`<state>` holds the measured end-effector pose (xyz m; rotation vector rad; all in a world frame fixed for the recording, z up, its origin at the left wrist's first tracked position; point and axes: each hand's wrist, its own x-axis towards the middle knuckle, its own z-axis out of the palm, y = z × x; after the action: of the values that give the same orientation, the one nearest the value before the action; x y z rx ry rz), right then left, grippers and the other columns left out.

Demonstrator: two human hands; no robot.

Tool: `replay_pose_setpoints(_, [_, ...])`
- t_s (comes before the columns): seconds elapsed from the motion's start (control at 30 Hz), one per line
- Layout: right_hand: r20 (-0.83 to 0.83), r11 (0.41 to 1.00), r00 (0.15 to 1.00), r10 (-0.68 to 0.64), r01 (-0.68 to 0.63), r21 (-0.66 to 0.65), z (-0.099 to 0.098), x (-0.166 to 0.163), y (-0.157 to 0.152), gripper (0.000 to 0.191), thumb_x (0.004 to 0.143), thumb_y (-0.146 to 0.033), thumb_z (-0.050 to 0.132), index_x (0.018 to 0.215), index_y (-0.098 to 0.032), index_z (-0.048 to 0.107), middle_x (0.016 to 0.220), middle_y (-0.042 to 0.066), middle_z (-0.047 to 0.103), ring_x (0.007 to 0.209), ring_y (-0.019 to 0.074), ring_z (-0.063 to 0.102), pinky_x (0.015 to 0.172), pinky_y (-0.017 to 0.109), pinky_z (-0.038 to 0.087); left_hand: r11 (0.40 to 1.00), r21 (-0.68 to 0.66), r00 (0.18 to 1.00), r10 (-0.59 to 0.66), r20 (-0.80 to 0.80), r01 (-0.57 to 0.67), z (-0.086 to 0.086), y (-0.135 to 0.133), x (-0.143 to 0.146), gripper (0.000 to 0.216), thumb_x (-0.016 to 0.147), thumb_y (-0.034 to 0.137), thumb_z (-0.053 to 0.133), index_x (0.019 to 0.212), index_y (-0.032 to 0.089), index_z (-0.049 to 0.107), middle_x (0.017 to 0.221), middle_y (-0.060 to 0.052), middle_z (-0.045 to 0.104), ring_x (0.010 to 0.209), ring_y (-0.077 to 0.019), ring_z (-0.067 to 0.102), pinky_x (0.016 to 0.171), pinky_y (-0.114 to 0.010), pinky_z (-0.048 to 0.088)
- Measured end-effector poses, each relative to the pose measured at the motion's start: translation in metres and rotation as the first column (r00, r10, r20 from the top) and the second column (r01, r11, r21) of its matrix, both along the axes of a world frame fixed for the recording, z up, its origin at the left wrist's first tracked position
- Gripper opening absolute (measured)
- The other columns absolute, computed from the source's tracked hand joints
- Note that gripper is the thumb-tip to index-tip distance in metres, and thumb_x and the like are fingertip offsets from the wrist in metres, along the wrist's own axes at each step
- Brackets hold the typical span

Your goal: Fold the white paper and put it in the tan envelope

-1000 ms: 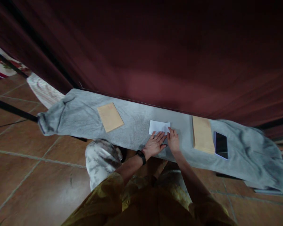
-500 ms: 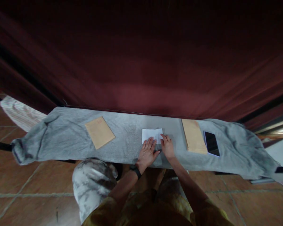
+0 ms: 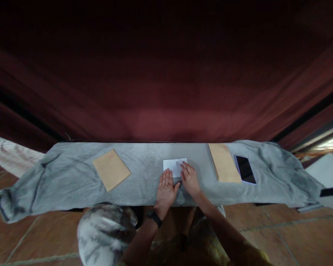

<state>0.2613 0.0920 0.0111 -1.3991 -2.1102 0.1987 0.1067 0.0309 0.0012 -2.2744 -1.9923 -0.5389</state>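
Observation:
A small white sheet of paper (image 3: 172,164) lies flat on the grey cloth in front of me. My left hand (image 3: 165,189) rests palm down at its lower left, fingers straight and close together over the near edge, thumb stretched to the right. On the right side of the sheet, my right hand (image 3: 189,178) touches it with slightly bent, parted fingers. Between the two hands, under the near edge, is a small dark patch that I cannot make out.
Grey cloth (image 3: 147,184) covers the long narrow bench. A brown envelope (image 3: 111,170) lies to the left. To the right are a stack of brown envelopes (image 3: 224,164) and a phone (image 3: 245,170). A dark red curtain (image 3: 166,122) hangs along the far edge.
My left hand has shifted left and down across the sheet, uncovering more of its middle. My right fingers lie further over its right side. The camera view has tilted slightly.

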Motion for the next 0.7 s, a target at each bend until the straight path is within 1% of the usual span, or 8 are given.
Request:
replay_pose_setpoints(0.1, [0.013, 0.984, 0.985, 0.171, -0.17, -0.044, 0.003, -0.02, -0.003, 0.044, 0.102, -0.027, 0.037, 0.143, -0.017, 0.051, 0.149, 0.01, 0.052, 0.138, 0.0206, 0.045, 0.116, 0.04, 0.037, 1.0, 0.004, 1.0, -0.023, -0.017, 0.023, -0.003, -0.001, 0.0, 0.066, 0.098, 0.03, 0.036, 0.157, 0.006, 0.021, 0.158, -0.019, 0.033, 0.149, -0.0279, 0.028, 0.12, -0.051, 0.03])
replay_pose_setpoints(0.17, [0.06, 0.974, 0.973, 0.221, -0.217, -0.064, 0.002, -0.029, -0.003, 0.045, 0.103, -0.03, 0.036, 0.143, -0.017, 0.052, 0.15, 0.009, 0.051, 0.14, 0.0202, 0.044, 0.118, 0.04, 0.034, 1.0, 0.016, 1.0, -0.023, -0.019, 0.023, -0.006, -0.001, 0.0, 0.065, 0.095, 0.021, 0.034, 0.157, 0.007, 0.02, 0.158, -0.019, 0.034, 0.149, -0.0274, 0.029, 0.12, -0.052, 0.031])
replay_pose_setpoints(0.23, [0.111, 0.976, 0.971, 0.211, -0.204, -0.07, 0.0, -0.031, -0.001, 0.045, 0.104, -0.031, 0.035, 0.143, -0.018, 0.053, 0.151, 0.009, 0.05, 0.142, 0.0214, 0.043, 0.119, 0.042, 0.032, 0.999, 0.034, 1.0, -0.009, -0.011, 0.009, -0.009, 0.0, 0.0, 0.064, 0.095, 0.017, 0.033, 0.157, 0.008, 0.021, 0.157, -0.018, 0.037, 0.148, -0.027, 0.031, 0.119, -0.052, 0.033])
replay_pose_setpoints(0.33, [0.153, 0.988, 0.977, 0.147, -0.139, -0.059, -0.004, -0.023, 0.004, 0.046, 0.104, -0.033, 0.037, 0.146, -0.018, 0.049, 0.154, 0.01, 0.045, 0.143, 0.0237, 0.041, 0.119, 0.047, 0.031, 0.999, 0.045, 1.0, 0.029, 0.008, -0.029, -0.008, 0.002, -0.002, 0.061, 0.097, 0.021, 0.032, 0.156, 0.008, 0.026, 0.155, -0.018, 0.041, 0.148, -0.0272, 0.032, 0.119, -0.051, 0.034])
replay_pose_setpoints(0.47, [0.141, 0.998, 0.989, 0.055, -0.052, -0.029, -0.007, -0.006, 0.011, 0.05, 0.103, -0.032, 0.04, 0.151, -0.018, 0.041, 0.155, 0.013, 0.043, 0.143, 0.0255, 0.041, 0.118, 0.051, 0.031, 0.994, -0.031, 0.994, 0.109, 0.011, -0.109, 0.0, 0.006, -0.005, 0.058, 0.097, 0.026, 0.033, 0.152, 0.006, 0.035, 0.154, -0.018, 0.042, 0.147, -0.0281, 0.033, 0.121, -0.051, 0.03])
replay_pose_setpoints(0.57, [0.131, 0.999, 0.991, 0.034, -0.031, -0.023, -0.008, 0.001, 0.014, 0.051, 0.102, -0.029, 0.04, 0.152, -0.017, 0.04, 0.155, 0.014, 0.043, 0.144, 0.0261, 0.04, 0.117, 0.051, 0.031, 0.985, -0.07, 0.987, 0.159, 0.0, -0.159, 0.005, 0.016, -0.001, 0.058, 0.098, 0.028, 0.034, 0.149, 0.003, 0.039, 0.153, -0.021, 0.042, 0.147, -0.0294, 0.033, 0.123, -0.052, 0.025])
replay_pose_setpoints(0.63, [0.142, 0.999, 0.989, 0.034, -0.031, -0.026, -0.009, 0.002, 0.013, 0.052, 0.101, -0.027, 0.039, 0.152, -0.017, 0.039, 0.155, 0.014, 0.043, 0.144, 0.0262, 0.039, 0.118, 0.051, 0.029, 0.991, -0.065, 0.993, 0.119, 0.015, -0.118, 0.006, 0.028, 0.006, 0.058, 0.099, 0.028, 0.032, 0.151, 0.004, 0.037, 0.155, -0.02, 0.04, 0.148, -0.028, 0.031, 0.123, -0.052, 0.025])
replay_pose_setpoints(0.7, [0.167, 0.999, 0.985, 0.036, -0.032, -0.027, -0.009, 0.001, 0.013, 0.053, 0.099, -0.021, 0.038, 0.152, -0.018, 0.039, 0.155, 0.012, 0.043, 0.145, 0.0261, 0.039, 0.118, 0.052, 0.028, 0.998, -0.063, 0.999, 0.016, 0.039, -0.013, 0.005, 0.042, 0.014, 0.058, 0.1, 0.029, 0.03, 0.154, 0.009, 0.033, 0.156, -0.016, 0.039, 0.149, -0.0258, 0.03, 0.122, -0.052, 0.027])
